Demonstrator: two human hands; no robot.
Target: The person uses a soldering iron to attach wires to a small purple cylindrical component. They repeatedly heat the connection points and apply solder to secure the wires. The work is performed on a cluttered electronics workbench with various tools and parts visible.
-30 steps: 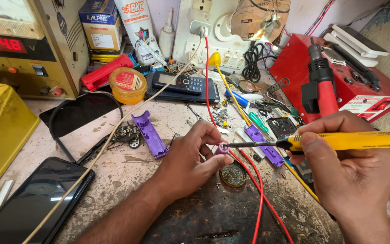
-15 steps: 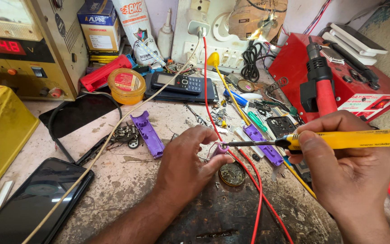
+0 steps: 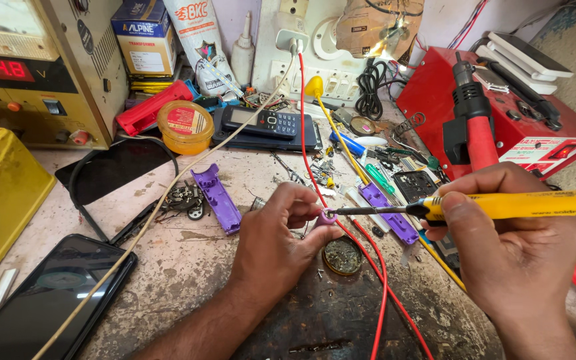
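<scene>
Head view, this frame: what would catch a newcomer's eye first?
At centre, the right hand holds a yellow soldering iron with its tip on a small purple part pinched in the left hand. A red wire runs down the bench past them. At far left stands a yellow power supply with a lit red display, and a dark phone lies at the lower left.
</scene>
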